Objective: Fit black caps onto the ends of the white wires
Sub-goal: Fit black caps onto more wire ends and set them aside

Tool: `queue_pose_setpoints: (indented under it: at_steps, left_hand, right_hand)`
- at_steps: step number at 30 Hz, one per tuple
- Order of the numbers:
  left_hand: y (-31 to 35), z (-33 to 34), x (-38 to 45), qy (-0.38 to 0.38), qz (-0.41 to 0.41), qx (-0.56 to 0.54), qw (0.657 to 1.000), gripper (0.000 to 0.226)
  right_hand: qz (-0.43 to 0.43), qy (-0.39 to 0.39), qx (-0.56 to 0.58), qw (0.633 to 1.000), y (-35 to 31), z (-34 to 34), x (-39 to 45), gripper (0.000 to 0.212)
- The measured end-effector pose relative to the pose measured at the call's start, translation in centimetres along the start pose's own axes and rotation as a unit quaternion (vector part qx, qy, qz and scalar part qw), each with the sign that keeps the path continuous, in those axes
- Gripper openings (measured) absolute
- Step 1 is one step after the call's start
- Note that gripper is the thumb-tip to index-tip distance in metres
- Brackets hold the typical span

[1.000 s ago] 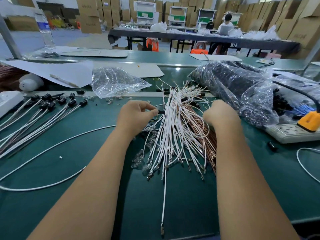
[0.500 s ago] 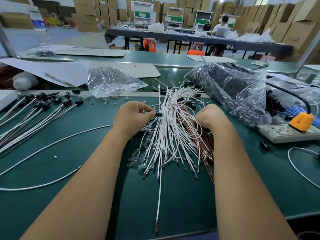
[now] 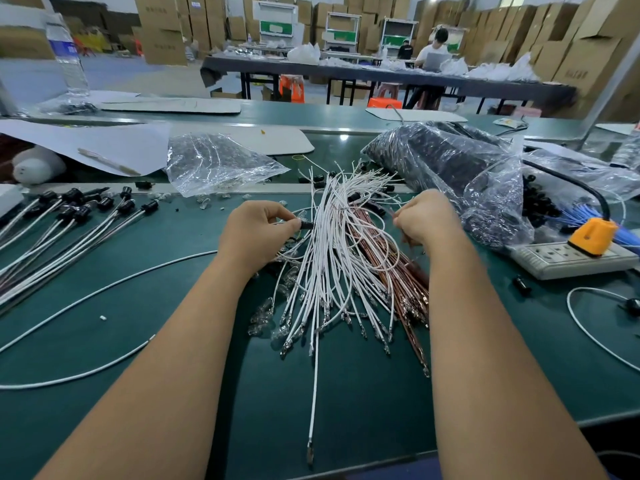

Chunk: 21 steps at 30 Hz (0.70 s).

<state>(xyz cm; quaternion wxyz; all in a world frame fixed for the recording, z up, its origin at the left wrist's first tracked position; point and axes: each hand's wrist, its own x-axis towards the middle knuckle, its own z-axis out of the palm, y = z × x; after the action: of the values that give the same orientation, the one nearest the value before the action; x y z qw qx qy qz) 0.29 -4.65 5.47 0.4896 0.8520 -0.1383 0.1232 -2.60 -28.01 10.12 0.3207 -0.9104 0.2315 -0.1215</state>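
A loose bundle of white wires (image 3: 332, 258) with metal terminals lies on the green bench, brown wires (image 3: 412, 292) beside it on the right. My left hand (image 3: 258, 232) pinches a small black cap (image 3: 306, 225) at the bundle's left edge. My right hand (image 3: 426, 220) is curled at the bundle's right side and pinches a thin wire; its fingertips are hidden. One white wire (image 3: 313, 393) runs straight toward me. Finished wires with black caps (image 3: 74, 216) lie fanned out at the far left.
A clear bag of black caps (image 3: 460, 171) sits at the right rear, a smaller clear bag (image 3: 214, 161) behind my left hand. A power strip (image 3: 568, 258) with an orange plug lies at right. A long white cable (image 3: 104, 292) loops across the left bench. Small glass bulbs (image 3: 266, 313) lie near the bundle.
The view has shifted a little. My right hand has come off the pile and now pinches a wire. My left hand still holds the black cap by the bundle.
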Motion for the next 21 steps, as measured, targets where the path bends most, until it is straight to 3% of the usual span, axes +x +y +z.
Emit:
queue_pose_setpoints:
  at_steps: [4, 9, 17, 21]
  left_hand:
    - [0.0, 0.0, 0.0, 0.005, -0.008, -0.005, 1.000, 0.010]
    - [0.0, 0.0, -0.1, 0.007, -0.011, -0.018, 1.000, 0.010]
    - [-0.2, 0.0, 0.1, 0.003, 0.002, -0.026, 1.000, 0.012]
    - [-0.3, 0.1, 0.2, 0.006, 0.001, -0.024, 1.000, 0.011]
  right_hand:
    - [-0.052, 0.111, -0.032, 0.992, -1.1, -1.0, 0.0, 0.027]
    - [-0.097, 0.171, -0.024, 0.980, -2.6, -1.1, -0.4, 0.024]
    - [-0.132, 0.182, 0.124, 0.966, -2.6, -2.3, 0.1, 0.014]
    - [-0.145, 0.223, 0.234, 0.935, -3.2, -3.6, 0.5, 0.010]
